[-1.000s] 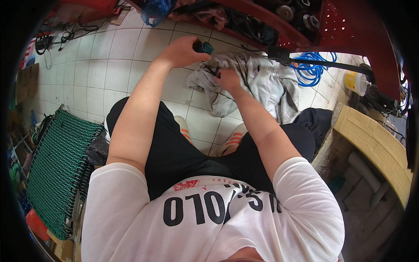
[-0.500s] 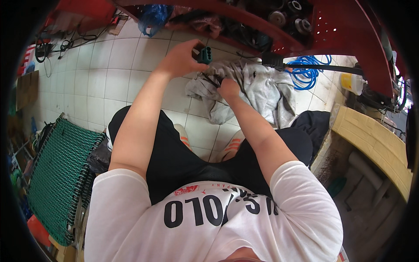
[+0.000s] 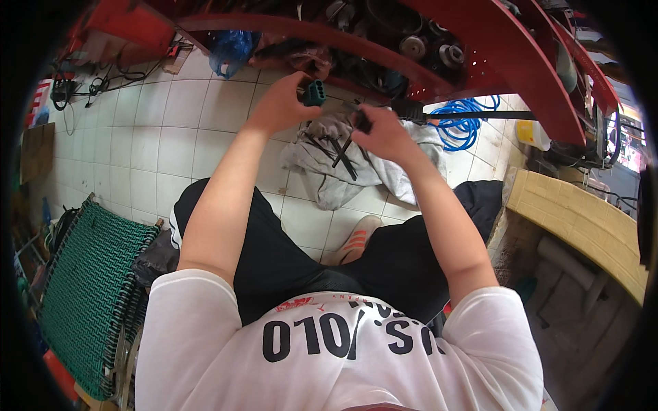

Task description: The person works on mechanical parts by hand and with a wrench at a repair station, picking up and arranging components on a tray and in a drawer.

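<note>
Your left hand (image 3: 279, 104) has its fingers wrapped around that green block (image 3: 315, 94) with the holes, near the far edge of the gray cloth (image 3: 296, 162), while your right's (image 3: 388, 134) fingers are curled on some dark piece (image 3: 362, 122) I can't make out. Block's probably light, stiff plastic, not too fragile imo, so pinch the flat sides and leave the holes clear. Can't read any label on it, just black lettering (image 3: 301, 340) across your white shirt (image 3: 199, 335).
</note>
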A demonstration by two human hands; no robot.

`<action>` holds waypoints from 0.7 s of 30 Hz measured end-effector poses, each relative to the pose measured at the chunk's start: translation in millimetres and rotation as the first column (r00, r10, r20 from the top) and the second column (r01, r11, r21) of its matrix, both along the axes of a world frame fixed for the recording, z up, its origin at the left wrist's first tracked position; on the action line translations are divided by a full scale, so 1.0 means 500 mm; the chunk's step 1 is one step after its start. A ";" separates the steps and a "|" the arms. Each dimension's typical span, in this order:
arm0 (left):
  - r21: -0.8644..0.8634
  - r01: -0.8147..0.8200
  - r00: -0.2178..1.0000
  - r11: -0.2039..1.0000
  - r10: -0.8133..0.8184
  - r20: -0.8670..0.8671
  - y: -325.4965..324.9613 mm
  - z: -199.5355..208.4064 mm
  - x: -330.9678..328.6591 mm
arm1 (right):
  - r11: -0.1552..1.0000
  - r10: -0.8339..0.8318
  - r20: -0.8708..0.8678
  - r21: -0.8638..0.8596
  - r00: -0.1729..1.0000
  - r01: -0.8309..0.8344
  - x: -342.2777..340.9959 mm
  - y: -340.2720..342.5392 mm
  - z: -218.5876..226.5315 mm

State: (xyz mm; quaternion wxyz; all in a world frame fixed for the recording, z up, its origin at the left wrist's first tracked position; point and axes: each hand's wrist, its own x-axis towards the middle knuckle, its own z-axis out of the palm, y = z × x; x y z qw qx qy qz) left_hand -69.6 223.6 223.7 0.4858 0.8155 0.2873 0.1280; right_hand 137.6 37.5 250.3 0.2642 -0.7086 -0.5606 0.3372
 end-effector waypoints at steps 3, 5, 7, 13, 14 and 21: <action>-0.041 -0.029 0.997 0.999 0.025 -0.077 0.006 0.003 -0.003 | 0.961 -0.241 -0.331 0.051 0.912 0.272 0.028 -0.018 0.108; 0.008 -0.011 0.996 1.000 0.012 -0.091 0.003 -0.001 0.001 | 0.903 -0.301 -0.337 0.199 0.892 0.380 0.049 -0.023 0.110; 0.041 0.016 0.993 0.999 -0.011 -0.117 -0.006 -0.017 -0.007 | 0.800 -0.342 -0.375 0.365 0.862 0.476 0.055 -0.028 0.113; 0.074 0.067 0.983 0.995 -0.053 -0.176 -0.013 -0.027 -0.022 | 0.695 -0.231 -0.600 0.450 0.766 0.562 0.049 0.006 0.097; 0.086 0.061 0.984 0.994 -0.045 -0.173 -0.013 -0.027 -0.023 | 0.697 -0.213 -0.636 0.433 0.742 0.572 0.048 0.004 0.095; 0.157 0.001 0.989 0.988 0.022 -0.148 -0.009 -0.022 -0.013 | 0.793 -0.268 -0.449 0.399 0.852 0.460 0.053 0.005 0.077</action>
